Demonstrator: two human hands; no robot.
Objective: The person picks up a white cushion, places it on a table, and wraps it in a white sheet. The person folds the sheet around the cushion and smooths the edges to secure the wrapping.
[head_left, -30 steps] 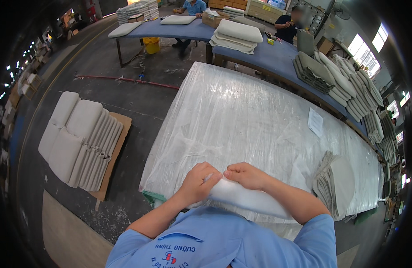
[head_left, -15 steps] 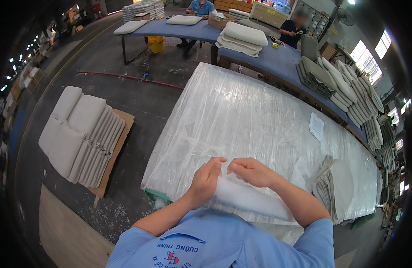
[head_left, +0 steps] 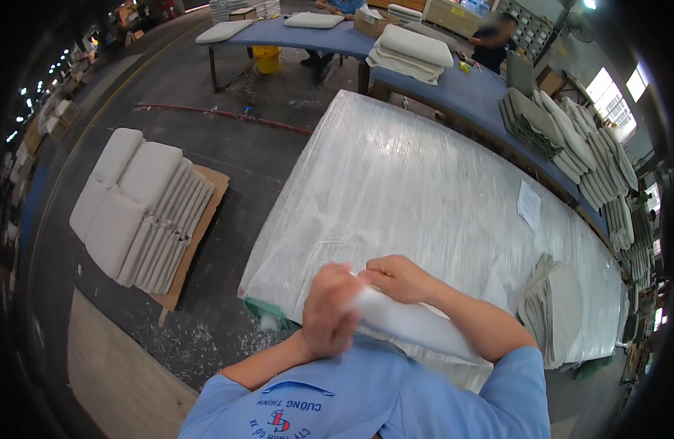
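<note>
A soft white piece of padding (head_left: 417, 325), perhaps wadding, lies crosswise between my body and the wrapped stack, beneath my right forearm. My right hand (head_left: 397, 279) is closed, its curled fingers at the padding's upper left end. Right beside it, my left hand (head_left: 329, 311) is raised at that same end and smeared by motion, so its grip is unclear. Under both hands spreads the broad top of a stack wrapped in clear film (head_left: 381, 190). Grey-white fabric covers (head_left: 552, 311) lie piled on it, to the right of my right arm.
Pale cushions (head_left: 143, 212) are stacked on cardboard (head_left: 209, 183) on the floor at left. Blue-topped tables (head_left: 468, 102) run along the far side, bearing more cushions (head_left: 410, 53). Two people sit behind them. A paper sheet (head_left: 528, 203) rests on the film, and a yellow bucket (head_left: 266, 60) stands under the table.
My left hand has turned and shifted slightly down and left, now blurred. My right hand has moved a little left and curled tighter. The whole view has shifted slightly.
</note>
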